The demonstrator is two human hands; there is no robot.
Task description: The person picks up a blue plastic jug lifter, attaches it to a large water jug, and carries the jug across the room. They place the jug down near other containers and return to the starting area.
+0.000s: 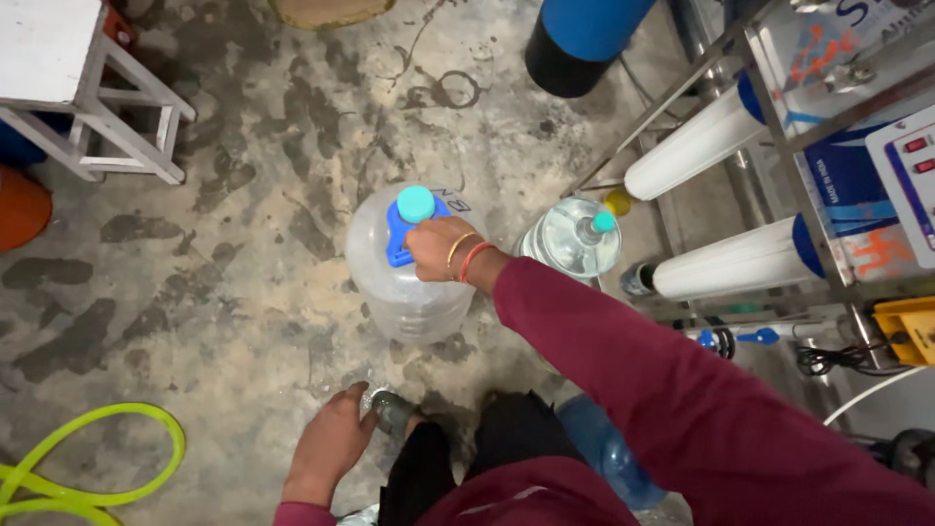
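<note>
A large clear water jug (pixel 404 292) with a teal cap (pixel 416 204) and a blue handle (pixel 397 239) stands on the wet concrete floor. My right hand (pixel 433 248), with orange and yellow bangles at the wrist, grips the blue handle at the jug's top. My left hand (pixel 336 438) is low at the bottom edge, closed around the neck of a small clear bottle with a dark cap (pixel 390 409). A second clear jug with a teal cap (pixel 573 237) stands just to the right of the first.
A water filter rig with white cylinders (pixel 726 263) and a metal frame fills the right side. Also in view: a blue tank (pixel 584 34) at the top, a white stool (pixel 83 93) top left, a green hose (pixel 88 468) bottom left, a blue jug (pixel 609 453) by my legs.
</note>
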